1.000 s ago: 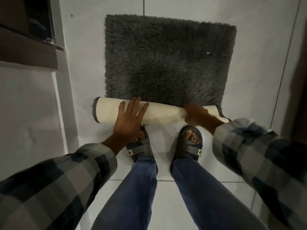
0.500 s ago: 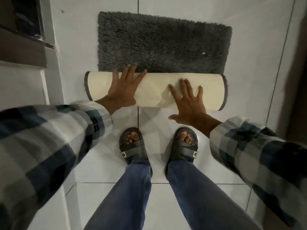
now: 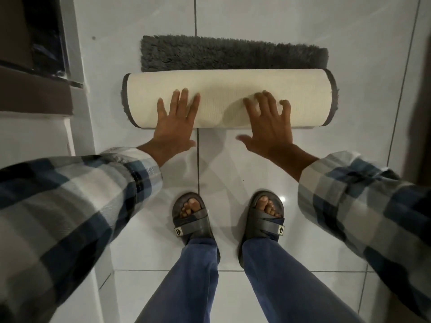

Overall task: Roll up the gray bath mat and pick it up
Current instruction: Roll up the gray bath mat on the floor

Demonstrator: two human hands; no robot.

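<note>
The gray bath mat (image 3: 233, 54) lies on the white tiled floor, mostly rolled into a thick roll with its cream backing (image 3: 224, 87) facing out. Only a narrow strip of shaggy gray pile still lies flat beyond the roll. My left hand (image 3: 176, 122) rests flat on the roll's near left side, fingers spread. My right hand (image 3: 268, 122) presses on the near right side, fingers spread and slightly curled. Neither hand grips the mat.
My two feet in dark slide sandals (image 3: 193, 217) stand on the tiles just behind the roll. A dark door frame and step (image 3: 35, 85) rise at the left. A dark vertical edge (image 3: 422, 101) borders the right. Tiled floor (image 3: 279, 24) lies beyond the mat.
The roll has moved away from me and grown thicker, leaving less flat gray pile. Both hands followed it forward, staying flat on top.
</note>
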